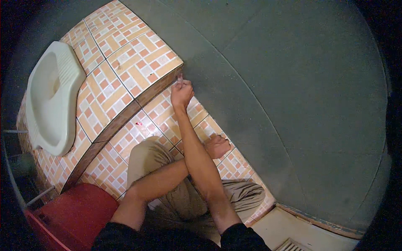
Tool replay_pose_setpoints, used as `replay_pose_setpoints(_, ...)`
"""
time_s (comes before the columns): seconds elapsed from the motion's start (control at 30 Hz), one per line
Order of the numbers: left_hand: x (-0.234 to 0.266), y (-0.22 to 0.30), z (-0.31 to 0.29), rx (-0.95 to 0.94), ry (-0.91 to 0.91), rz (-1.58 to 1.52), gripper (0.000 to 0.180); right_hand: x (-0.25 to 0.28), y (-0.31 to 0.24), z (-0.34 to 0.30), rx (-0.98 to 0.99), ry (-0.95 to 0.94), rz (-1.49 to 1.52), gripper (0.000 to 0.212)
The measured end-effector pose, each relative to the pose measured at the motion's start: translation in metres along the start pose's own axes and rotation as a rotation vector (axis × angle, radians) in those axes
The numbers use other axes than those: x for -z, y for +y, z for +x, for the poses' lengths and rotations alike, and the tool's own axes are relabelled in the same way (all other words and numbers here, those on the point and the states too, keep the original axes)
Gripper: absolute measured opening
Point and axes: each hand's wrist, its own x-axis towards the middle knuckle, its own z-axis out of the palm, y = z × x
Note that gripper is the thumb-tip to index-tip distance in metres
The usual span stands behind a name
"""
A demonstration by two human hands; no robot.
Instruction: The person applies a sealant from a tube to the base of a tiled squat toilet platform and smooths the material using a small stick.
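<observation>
Pinching a small thin object, too small to identify, my right hand closes its fingers at the orange-and-cream tiled step corner; my left hand rests fisted on the tiled floor.

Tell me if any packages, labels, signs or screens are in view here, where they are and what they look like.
None in view: only the patterned orange and cream floor tiles, a white squat toilet pan, the grey wall and a red tub.
</observation>
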Motion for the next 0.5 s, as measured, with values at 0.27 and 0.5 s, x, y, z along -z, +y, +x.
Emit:
replay_pose_setpoints(0.27,0.009,0.0,0.0,-0.075,0.075,0.041,0.013,-0.001,0.004,0.0,-0.602,-0.156,0.488,0.023)
replay_pose_setpoints(0.5,0.017,0.005,0.009,-0.008,-0.027,0.083,0.005,-0.022,0.032,0.011,-0.498,-0.133,0.615,0.018)
